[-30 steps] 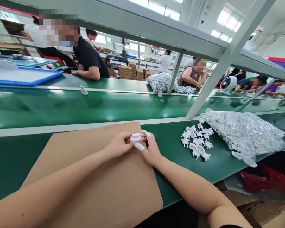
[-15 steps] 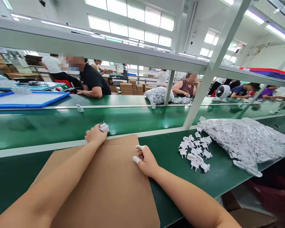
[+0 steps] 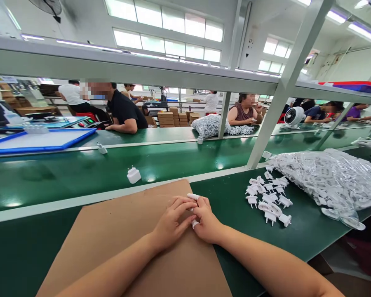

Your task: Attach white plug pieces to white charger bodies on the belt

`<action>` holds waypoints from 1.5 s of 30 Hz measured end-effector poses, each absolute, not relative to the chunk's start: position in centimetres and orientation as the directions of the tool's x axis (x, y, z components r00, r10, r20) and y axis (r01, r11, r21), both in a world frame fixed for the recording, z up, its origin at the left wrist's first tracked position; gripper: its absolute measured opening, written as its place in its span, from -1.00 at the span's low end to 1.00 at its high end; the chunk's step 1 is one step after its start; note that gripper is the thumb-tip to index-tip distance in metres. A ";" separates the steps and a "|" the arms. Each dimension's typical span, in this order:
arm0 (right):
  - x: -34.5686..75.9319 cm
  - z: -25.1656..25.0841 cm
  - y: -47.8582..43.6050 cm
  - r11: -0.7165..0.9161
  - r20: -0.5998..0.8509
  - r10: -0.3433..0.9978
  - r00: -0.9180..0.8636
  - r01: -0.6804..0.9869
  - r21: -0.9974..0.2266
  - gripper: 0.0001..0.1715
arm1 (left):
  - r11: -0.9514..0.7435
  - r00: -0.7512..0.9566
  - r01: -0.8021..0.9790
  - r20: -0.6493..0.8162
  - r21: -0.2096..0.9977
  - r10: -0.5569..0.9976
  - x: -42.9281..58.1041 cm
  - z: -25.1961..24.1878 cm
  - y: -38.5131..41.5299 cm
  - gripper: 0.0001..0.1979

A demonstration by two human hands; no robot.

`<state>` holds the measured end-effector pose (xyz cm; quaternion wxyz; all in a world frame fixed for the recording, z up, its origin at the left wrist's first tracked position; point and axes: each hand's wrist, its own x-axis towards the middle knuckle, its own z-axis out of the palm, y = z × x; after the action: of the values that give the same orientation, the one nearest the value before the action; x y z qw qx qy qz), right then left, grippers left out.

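Note:
My two hands meet on a brown cardboard sheet (image 3: 117,243) that lies on the green bench. My left hand (image 3: 172,222) has its fingers stretched out, resting on the fingers of my right hand (image 3: 206,223). The right hand's fingers are curled and wear white finger cots, with nothing visible in them. A white plug adapter (image 3: 133,175) stands alone on the green conveyor belt (image 3: 64,177), just beyond the cardboard. To the right lies a loose pile of small white plug parts (image 3: 267,197), beside a clear plastic bag (image 3: 327,177) full of the same parts.
A slanted grey frame post (image 3: 267,132) rises from the bench edge. Other people sit across the belt, with a blue tray (image 3: 40,141), another bag of parts (image 3: 208,126), stacked cartons and a small white fan (image 3: 293,118). A gloved hand (image 3: 369,143) shows at far right.
My left hand has set the white plug adapter on the belt and come back. It now rests on my right hand over the cardboard. The view tilted slightly upward.

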<state>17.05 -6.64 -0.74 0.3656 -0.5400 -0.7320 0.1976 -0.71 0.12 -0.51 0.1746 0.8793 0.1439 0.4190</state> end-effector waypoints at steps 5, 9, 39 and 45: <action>17.0 0.0 -6.9 0.325 0.203 0.945 -0.257 0.658 -0.680 -0.73 | -0.976 0.595 0.150 0.774 0.159 0.218 -1.1 0.5 0.4 -0.81; 17.3 0.6 -6.9 0.279 0.116 0.950 -0.291 0.617 -0.736 -0.61 | -0.985 0.601 0.151 0.784 0.081 0.156 -1.0 1.0 0.3 -0.80; 19.1 2.5 -7.2 0.144 -0.038 0.941 -0.336 0.500 -0.854 -0.82 | -0.986 0.621 0.167 0.778 -0.006 0.100 -0.9 1.0 0.0 -0.94; 18.9 2.7 -7.3 0.143 -0.018 0.948 -0.319 0.473 -0.869 -0.77 | -0.989 0.631 0.147 0.770 -0.004 0.091 -1.0 1.6 0.2 -0.78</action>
<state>18.90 -7.26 2.67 0.2872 -0.5081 -0.6992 0.4129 -1.04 0.18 1.57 -0.0334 0.9025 0.0660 0.4243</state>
